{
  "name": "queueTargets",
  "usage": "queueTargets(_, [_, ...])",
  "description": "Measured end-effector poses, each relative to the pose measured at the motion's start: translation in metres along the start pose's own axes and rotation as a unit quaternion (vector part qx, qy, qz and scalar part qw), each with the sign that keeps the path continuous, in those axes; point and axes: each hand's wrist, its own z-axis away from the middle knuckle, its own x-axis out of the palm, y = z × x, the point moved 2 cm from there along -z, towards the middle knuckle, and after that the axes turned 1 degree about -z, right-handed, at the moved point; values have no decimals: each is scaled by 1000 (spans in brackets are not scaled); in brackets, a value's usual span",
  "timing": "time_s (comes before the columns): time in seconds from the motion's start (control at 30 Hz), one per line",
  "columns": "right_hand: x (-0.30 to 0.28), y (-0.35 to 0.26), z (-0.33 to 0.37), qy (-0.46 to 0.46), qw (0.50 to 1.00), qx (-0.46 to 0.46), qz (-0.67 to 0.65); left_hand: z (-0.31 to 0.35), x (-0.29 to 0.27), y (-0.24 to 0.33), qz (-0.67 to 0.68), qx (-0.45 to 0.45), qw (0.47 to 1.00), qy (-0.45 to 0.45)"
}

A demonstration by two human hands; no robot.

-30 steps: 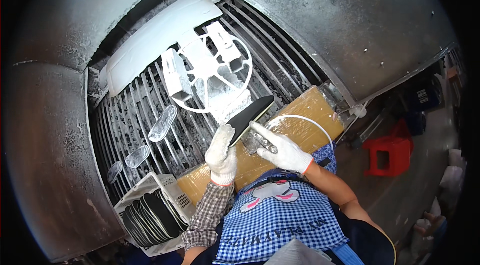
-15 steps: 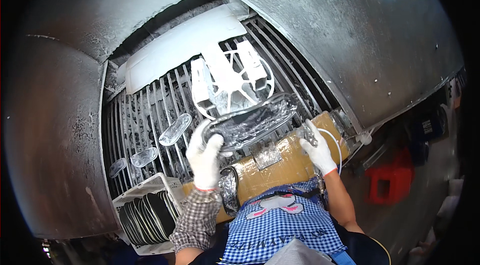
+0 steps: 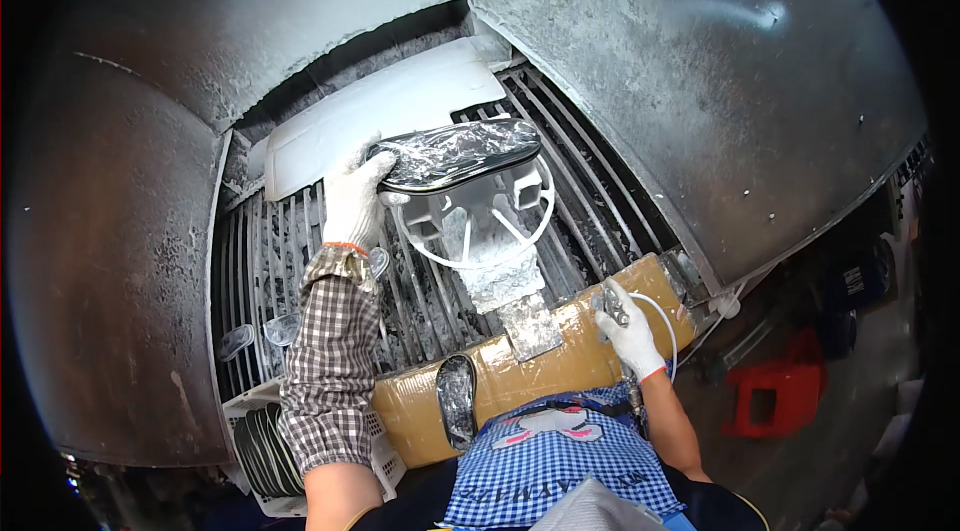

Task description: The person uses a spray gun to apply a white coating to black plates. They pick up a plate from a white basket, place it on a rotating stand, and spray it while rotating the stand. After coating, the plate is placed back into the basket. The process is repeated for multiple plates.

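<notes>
In the head view, a long black pad (image 3: pixel 462 153) with round ends is held up near twelve o'clock. Its left end is gripped by the left hand (image 3: pixel 355 201), at ten o'clock, where a white glove is worn. The fingers (image 3: pixel 382 167) are closed on the pad, with the thumb seen in front. Crinkly, shiny film is seen on its face. A white wheel (image 3: pixel 509 224) with spokes is partly hidden by it; it cannot be told if they touch.

At four o'clock, a small metal tool (image 3: pixel 612 304) is held by the right hand (image 3: pixel 632 336), with its fingers curled around it. A white hose (image 3: pixel 665 316) is seen beside that hand.

A second dark pad (image 3: pixel 457 401) is laid on a brown box (image 3: pixel 410 421) at six o'clock. More dark pads (image 3: pixel 265 451) are lined up in a white crate (image 3: pixel 386 449) at half past seven. A white sheet (image 3: pixel 390 91) is spread at eleven o'clock.
</notes>
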Motion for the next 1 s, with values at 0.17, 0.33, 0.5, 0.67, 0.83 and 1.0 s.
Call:
queueTargets(0.17, [-1,1,2,12,1000,-19,-14,-13,7,-9,-22,-12,999,21])
queueTargets(0.33, [0,6,-1,10,1000,-10,-20,-16,2,-15,-94,-7,995,17])
queueTargets(0.5, [-1,4,1,-16,1000,4,-21,-31,-15,-25,-294,46,952,67])
queueTargets(0.67, [2,-7,3,-30,999,16,-33,-37,-21,-28,-372,60,923,80])
queueTargets(0.83, [2,-9,4,-35,998,15,-43,-35,-21,-32,-349,39,932,94])
queueTargets(1.0, [0,-8,8,-9,999,-5,-33,-10,-11,-33,-180,30,974,135])
